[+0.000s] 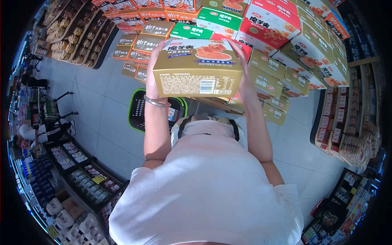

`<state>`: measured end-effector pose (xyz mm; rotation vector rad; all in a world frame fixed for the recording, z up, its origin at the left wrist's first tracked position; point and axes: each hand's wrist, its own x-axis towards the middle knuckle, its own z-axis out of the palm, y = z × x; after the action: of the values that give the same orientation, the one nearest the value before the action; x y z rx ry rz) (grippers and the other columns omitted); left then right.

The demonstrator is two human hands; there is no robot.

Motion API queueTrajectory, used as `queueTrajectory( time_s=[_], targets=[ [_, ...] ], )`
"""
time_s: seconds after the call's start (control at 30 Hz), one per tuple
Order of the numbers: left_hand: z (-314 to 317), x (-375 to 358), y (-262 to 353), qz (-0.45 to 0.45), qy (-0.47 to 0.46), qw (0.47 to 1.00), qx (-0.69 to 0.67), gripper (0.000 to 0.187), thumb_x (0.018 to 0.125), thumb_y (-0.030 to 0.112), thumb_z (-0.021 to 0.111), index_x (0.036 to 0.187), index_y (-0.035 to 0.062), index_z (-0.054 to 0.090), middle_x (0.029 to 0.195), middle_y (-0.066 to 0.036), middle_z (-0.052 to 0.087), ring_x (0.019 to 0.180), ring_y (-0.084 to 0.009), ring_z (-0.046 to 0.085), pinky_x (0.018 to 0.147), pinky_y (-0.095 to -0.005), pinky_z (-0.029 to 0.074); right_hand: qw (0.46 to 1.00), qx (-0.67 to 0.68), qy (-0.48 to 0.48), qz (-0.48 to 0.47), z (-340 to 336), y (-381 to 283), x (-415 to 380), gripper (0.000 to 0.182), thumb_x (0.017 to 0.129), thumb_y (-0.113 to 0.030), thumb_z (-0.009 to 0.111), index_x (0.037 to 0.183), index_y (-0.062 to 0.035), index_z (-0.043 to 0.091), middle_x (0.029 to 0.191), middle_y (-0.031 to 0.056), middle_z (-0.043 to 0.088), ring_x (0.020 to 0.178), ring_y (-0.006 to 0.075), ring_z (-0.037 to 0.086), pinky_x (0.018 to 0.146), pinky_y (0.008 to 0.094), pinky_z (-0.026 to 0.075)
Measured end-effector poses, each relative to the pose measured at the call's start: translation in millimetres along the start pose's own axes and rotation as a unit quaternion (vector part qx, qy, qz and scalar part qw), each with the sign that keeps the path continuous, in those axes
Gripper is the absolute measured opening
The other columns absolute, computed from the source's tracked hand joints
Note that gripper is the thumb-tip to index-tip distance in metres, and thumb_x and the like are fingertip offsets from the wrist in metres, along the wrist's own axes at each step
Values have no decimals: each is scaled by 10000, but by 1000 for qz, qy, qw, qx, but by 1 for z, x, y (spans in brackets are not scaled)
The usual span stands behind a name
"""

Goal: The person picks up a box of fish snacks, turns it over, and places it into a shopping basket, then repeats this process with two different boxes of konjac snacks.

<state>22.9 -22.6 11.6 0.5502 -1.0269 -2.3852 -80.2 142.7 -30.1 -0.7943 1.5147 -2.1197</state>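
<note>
A gold snack box [179,75] with a picture of red food on its top is held up in front of my chest. My left hand [153,75] presses against its left side, and a silver bangle circles that wrist. On the opposite side my right hand [245,77] is pressed to the box, so both hands carry it together. Most of the fingers are hidden behind the carton. Printed text and a barcode show on the face turned toward me. Beyond it rises a stack of similar cartons, among them a green box [216,21] and a red box [269,26].
A black shopping basket [137,110] with a green rim stands on the floor at my left. Shelves of packaged goods [339,118] curve along the right. A shopping cart [49,107] and a crouching person [34,132] are at far left, near a low display [92,177].
</note>
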Motion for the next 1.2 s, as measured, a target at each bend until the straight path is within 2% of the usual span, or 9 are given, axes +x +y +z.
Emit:
queueTrajectory(
  time_s=[0.1,0.2,0.3,0.4,0.63,0.73,0.83,0.9,1.2],
  targets=[
    [-11,3,-7,-12,-16,1000,-22,383,917,328,436,1115,14,533,1001,-92,605,900,-168,585,796,-284,462,998,53,-10,26,1,-2,-2,478,969,-328,349,1381,-103,260,1247,93,450,1150,165,432,973,326,329],
    [-15,-3,-11,57,-38,997,42,414,904,302,482,1204,17,488,1114,-140,575,963,-206,591,792,-314,506,1000,6,6,-13,0,5,-1,505,964,-374,330,1381,-97,263,1311,103,389,1179,176,412,1012,340,291],
    [-12,-9,-11,51,-60,995,58,436,934,314,419,1235,2,457,1157,-144,551,1000,-198,573,817,-311,490,1000,-9,-1,-2,-5,13,2,554,951,-443,306,1376,-90,276,1298,83,420,1181,177,412,1023,341,274],
    [-8,-8,-12,11,-60,993,96,473,950,416,308,1203,53,477,1124,-62,550,1034,-133,510,890,-276,391,996,43,49,57,-6,20,-5,594,932,-499,302,1360,-86,314,1269,65,460,1168,168,425,1006,334,296],
    [-3,-17,-21,42,-71,977,196,515,954,447,278,1246,52,434,1182,-55,511,1100,-126,463,946,-282,340,995,23,80,54,-2,11,-14,569,927,-494,322,1328,-92,367,1236,60,490,1162,148,435,989,330,322],
    [1,-18,-20,4,-67,984,165,538,952,459,284,1273,46,409,1203,-64,497,1121,-128,450,959,-284,329,993,49,84,67,-2,8,-17,564,931,-491,312,1327,-94,370,1227,55,495,1155,143,437,988,323,320],
    [-2,-15,-23,18,-68,983,172,548,948,463,304,1290,43,394,1216,-69,489,1133,-131,445,968,-287,322,990,112,64,56,-5,11,-17,528,921,-381,453,1316,-55,323,1301,54,388,1195,142,353,1011,337,290],
    [-5,-12,-25,13,-71,984,162,550,946,464,310,1291,43,392,1220,-69,486,1136,-132,442,969,-289,320,993,30,96,55,-1,9,-17,561,932,-496,301,1325,-102,376,1240,57,477,1171,146,421,991,326,314],
    [-7,-14,-29,29,-66,985,157,541,947,457,315,1288,45,393,1236,-62,470,1152,-133,428,980,-304,313,992,46,95,69,1,0,-19,590,923,-522,298,1340,-109,359,1283,68,432,1222,152,369,1032,334,259]
  ],
)
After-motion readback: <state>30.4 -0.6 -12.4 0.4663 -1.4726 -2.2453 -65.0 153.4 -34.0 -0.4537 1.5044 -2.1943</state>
